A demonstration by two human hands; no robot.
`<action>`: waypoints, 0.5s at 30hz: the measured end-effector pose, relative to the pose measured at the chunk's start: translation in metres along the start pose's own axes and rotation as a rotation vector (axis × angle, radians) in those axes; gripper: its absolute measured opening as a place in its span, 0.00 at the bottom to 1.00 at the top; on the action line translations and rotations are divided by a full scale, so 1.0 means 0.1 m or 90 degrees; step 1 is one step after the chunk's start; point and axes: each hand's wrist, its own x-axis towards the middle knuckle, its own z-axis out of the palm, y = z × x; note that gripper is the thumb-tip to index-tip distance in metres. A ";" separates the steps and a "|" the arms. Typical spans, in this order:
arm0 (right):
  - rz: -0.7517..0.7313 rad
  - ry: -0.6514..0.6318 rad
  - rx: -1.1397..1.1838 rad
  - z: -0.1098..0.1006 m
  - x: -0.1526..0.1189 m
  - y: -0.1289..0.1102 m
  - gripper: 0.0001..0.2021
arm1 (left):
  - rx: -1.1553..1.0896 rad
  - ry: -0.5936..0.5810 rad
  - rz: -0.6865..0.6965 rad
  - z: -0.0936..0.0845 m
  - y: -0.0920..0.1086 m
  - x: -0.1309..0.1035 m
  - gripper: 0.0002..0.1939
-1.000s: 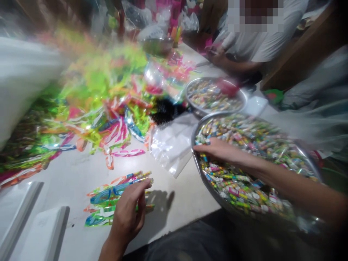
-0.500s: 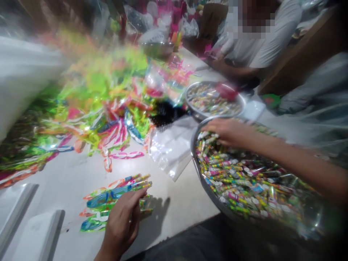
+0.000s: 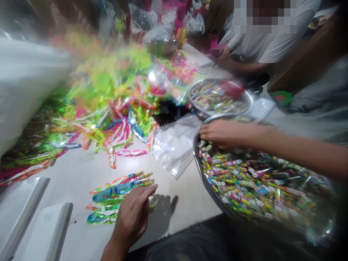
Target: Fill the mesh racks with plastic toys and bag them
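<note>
My right hand (image 3: 221, 133) reaches over the far left part of a large metal basin (image 3: 198, 161). Its fingers are bent together, tips down among small candy-filled tubes (image 3: 239, 174); whatever they hold is hidden. Above the table's front part is my left hand (image 3: 132, 215), index finger stretched out and the other fingers loosely curled, with nothing visible in it. Beside and partly under it lies a row of flat, glasses-shaped plastic pieces (image 3: 111, 194) in blue, green and orange. Colourful bead-like tubes (image 3: 146, 174) stick out at their right ends.
A colourful heap of plastic pieces (image 3: 119, 101) covers the table's back left. A clear bag (image 3: 174, 148) lies left of the basin. Behind stands a smaller basin (image 3: 191, 99) with a red item. White trays (image 3: 54, 224) are at left. A person (image 3: 274, 47) sits across.
The view has shifted slightly, moving most things a little to the right. My right hand stays in the basin, its fingers lower at the left rim. My left hand remains beside the row.
</note>
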 end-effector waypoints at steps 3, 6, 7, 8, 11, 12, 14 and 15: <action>-0.028 -0.031 -0.015 0.01 -0.06 0.00 0.15 | 0.003 -0.002 -0.005 -0.01 0.02 -0.02 0.22; -0.033 -0.024 -0.041 0.05 -0.18 -0.01 0.28 | 0.009 -0.006 -0.017 0.00 0.00 -0.08 0.22; -0.030 -0.020 -0.052 0.07 -0.21 -0.01 0.32 | 0.007 -0.008 -0.021 0.00 -0.01 -0.09 0.23; -0.025 -0.018 -0.060 0.09 -0.23 -0.03 0.34 | 0.002 -0.012 -0.024 0.01 -0.01 -0.09 0.23; 0.005 -0.034 -0.070 0.12 -0.17 -0.08 0.27 | -0.020 -0.024 -0.019 0.05 0.00 -0.06 0.23; 0.018 -0.048 -0.070 0.12 -0.13 -0.09 0.23 | -0.026 -0.028 -0.015 0.06 0.02 -0.03 0.23; 0.043 -0.071 -0.068 0.11 -0.05 -0.11 0.17 | -0.031 -0.036 -0.002 0.08 0.06 0.01 0.23; 0.054 -0.076 -0.063 0.10 -0.02 -0.10 0.18 | -0.032 -0.037 0.008 0.09 0.09 0.03 0.24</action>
